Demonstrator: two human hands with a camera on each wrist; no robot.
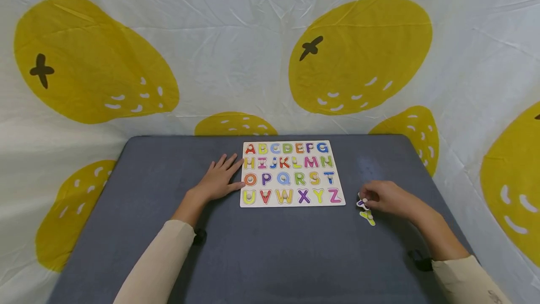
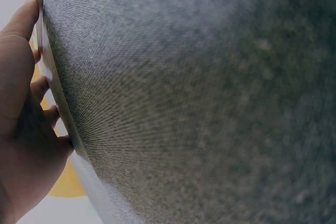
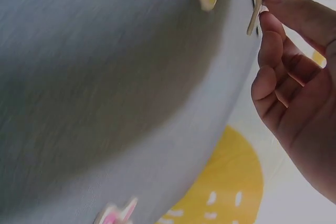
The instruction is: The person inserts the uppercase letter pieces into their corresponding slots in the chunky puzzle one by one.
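A pale wooden alphabet board [image 1: 288, 171] lies on the table, with knobbed letter pieces in rows; its X, Y and Z places show colour without knobs. My left hand [image 1: 219, 178] rests flat at the board's left edge, fingers spread, thumb touching the edge. To the right of the board, my right hand [image 1: 384, 196] pinches a purple letter X piece [image 1: 361, 204] between thumb and fingers. Just below it lies a yellow letter Y piece [image 1: 368, 218]. A pink letter piece [image 3: 111, 216] appears at the bottom of the right wrist view; which letter cannot be told.
The dark grey table [image 1: 287, 257] reaches back to a white curtain [image 1: 236, 69] printed with yellow fruit. Dark wrist straps [image 1: 419, 261] sit at both sleeve cuffs.
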